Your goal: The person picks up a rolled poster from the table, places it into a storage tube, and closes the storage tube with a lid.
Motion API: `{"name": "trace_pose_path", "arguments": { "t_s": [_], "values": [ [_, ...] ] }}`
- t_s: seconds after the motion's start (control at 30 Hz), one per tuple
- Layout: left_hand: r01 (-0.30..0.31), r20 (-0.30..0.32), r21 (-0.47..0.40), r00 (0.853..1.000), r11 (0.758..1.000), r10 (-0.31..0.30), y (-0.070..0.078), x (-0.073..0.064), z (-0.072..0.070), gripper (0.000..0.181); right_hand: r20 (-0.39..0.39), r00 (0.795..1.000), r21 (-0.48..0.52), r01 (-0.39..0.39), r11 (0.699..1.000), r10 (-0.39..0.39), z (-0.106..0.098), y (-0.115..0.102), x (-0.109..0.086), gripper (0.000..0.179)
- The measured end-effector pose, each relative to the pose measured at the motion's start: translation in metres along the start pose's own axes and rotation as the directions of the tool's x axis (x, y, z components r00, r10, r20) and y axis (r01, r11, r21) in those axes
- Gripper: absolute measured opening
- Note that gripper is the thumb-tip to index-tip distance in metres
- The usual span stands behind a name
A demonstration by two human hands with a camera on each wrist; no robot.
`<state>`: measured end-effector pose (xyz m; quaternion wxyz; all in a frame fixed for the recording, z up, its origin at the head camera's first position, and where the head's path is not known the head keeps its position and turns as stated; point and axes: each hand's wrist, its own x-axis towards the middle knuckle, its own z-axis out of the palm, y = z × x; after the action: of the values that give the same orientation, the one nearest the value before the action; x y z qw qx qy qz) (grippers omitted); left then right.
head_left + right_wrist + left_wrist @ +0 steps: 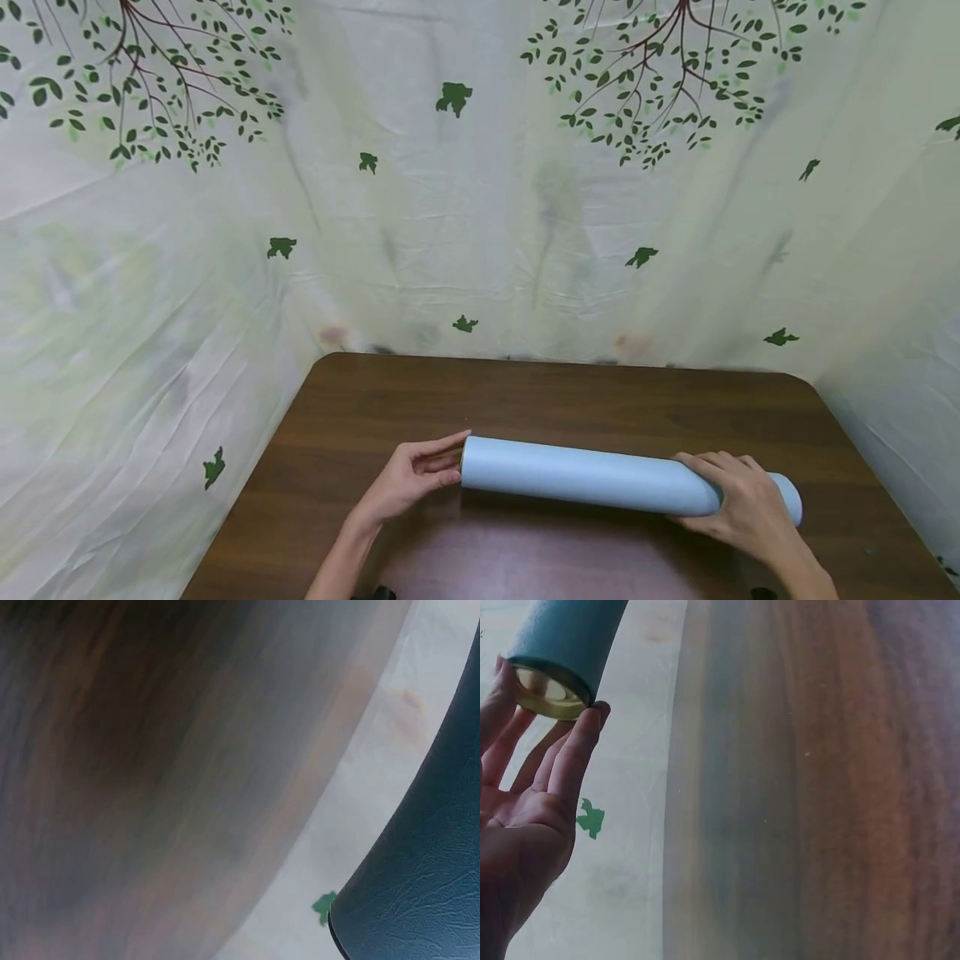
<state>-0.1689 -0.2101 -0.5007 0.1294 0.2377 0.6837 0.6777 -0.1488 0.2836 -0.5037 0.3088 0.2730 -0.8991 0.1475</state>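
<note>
A long light blue roll (577, 475) with a leathery surface lies crosswise above the brown table, its right end a little lower in the head view. Its hollow left end faces my left hand (411, 479), whose thumb and fingertips hold the rim from opposite sides. In the left wrist view, the left hand (536, 817) spans this end, and a yellowish inner wall (544, 701) shows. Near the other end, my right hand (742, 504) grips the roll from above, thumb on the near side. The right wrist view shows the roll (420, 892) but not the hand.
The brown wooden table (540, 400) has rounded far corners. Behind it and at both sides hang pale sheets (495, 217) printed with branches and green leaves. A small dark object (384, 592) shows beside the left forearm at the bottom edge.
</note>
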Motion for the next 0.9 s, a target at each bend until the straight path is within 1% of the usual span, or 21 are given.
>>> {"name": "trace_pose_path", "arguments": {
  "t_s": [0.1, 0.23, 0.3, 0.43, 0.53, 0.7, 0.8, 0.9],
  "values": [
    [-0.006, -0.035, 0.011, 0.999, 1.0, 0.006, -0.0032, -0.0031, 0.0014, 0.061, -0.009, 1.0, 0.001, 0.013, 1.0, -0.013, 0.0023, -0.0013, 0.0044, 0.089],
    [0.006, -0.066, 0.004, 0.998, 1.0, -0.006, -0.0083, -0.0079, 0.0017, 0.062, 0.012, 1.0, -0.01, 0.015, 1.0, -0.015, 0.005, -0.0031, 0.0094, 0.09],
    [0.011, -0.058, 0.001, 0.998, 1.0, -0.011, -0.0091, -0.0094, 0.0013, 0.062, 0.023, 1.0, -0.024, 0.01, 1.0, -0.01, 0.0049, -0.0036, 0.0102, 0.092],
    [0.005, -0.016, -0.033, 1.0, 0.999, -0.006, -0.0062, -0.0082, -0.0008, 0.068, 0.027, 1.0, -0.021, 0.003, 1.0, -0.002, 0.0035, -0.0044, 0.0105, 0.091],
    [0.006, 0.001, -0.058, 1.0, 0.998, -0.006, -0.0035, -0.0066, -0.0028, 0.07, 0.02, 1.0, 0.002, 0.007, 1.0, -0.007, 0.004, -0.0041, 0.0091, 0.088],
    [0.028, 0.02, -0.046, 0.999, 0.999, -0.027, -0.0019, -0.0049, -0.006, 0.067, 0.019, 1.0, 0.024, 0.01, 1.0, -0.011, 0.005, -0.0035, 0.0036, 0.084],
    [0.032, 0.018, -0.032, 0.999, 0.999, -0.032, -0.0038, -0.0036, -0.0068, 0.067, 0.029, 1.0, 0.029, 0.009, 1.0, -0.01, 0.0047, -0.003, 0.0018, 0.086],
    [0.018, 0.003, -0.028, 1.0, 0.999, -0.018, -0.0072, -0.0027, -0.0061, 0.066, 0.04, 0.999, 0.03, 0.0, 1.0, -0.001, 0.0036, -0.0028, 0.0027, 0.087]
  ]
}}
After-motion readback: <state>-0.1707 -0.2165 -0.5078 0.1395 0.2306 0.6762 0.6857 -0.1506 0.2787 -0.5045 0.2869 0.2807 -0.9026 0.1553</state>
